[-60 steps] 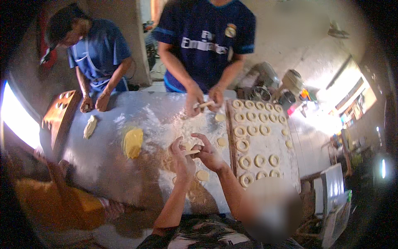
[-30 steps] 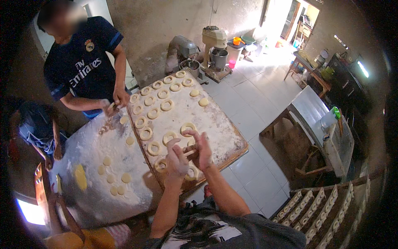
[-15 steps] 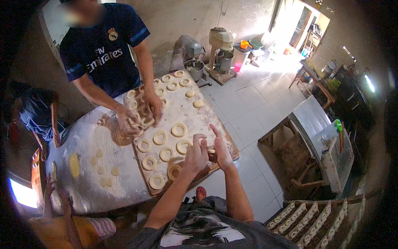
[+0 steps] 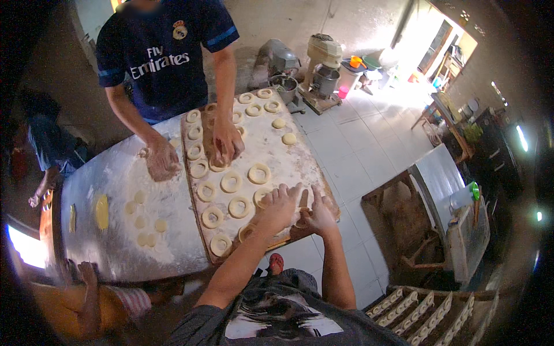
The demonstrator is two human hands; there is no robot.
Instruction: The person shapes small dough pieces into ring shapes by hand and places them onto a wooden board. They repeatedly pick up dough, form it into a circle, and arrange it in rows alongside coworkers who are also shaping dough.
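Note:
Over the near right part of a floured wooden board (image 4: 306, 164), my left hand (image 4: 280, 206) is open, its fingers stretched out beside and partly over a dough ring (image 4: 261, 199). To its right, my right hand (image 4: 320, 218) has its thumb and fingers at another dough ring (image 4: 300, 219) low by the board's near edge; most of that ring is hidden. Several more dough rings lie on the board, among them one ring (image 4: 239, 207) left of my hands. Across the table a co-worker's hand (image 4: 227, 144) reaches down to a ring, and their other hand (image 4: 163, 161) rests on flour.
A floured metal table (image 4: 115, 173) carries flat dough rounds (image 4: 140, 222) and a yellow dough strip (image 4: 102, 211). Mixers (image 4: 324, 63) stand by the far wall. At the right is a metal-topped stand (image 4: 435, 167); low right, a rack (image 4: 415, 314) holds rows of rings. Other people are at the left.
My hands have come lower and moved apart; the ring between them is now down by the board with my right hand. The co-worker's hands have separated. The whole view has shifted slightly.

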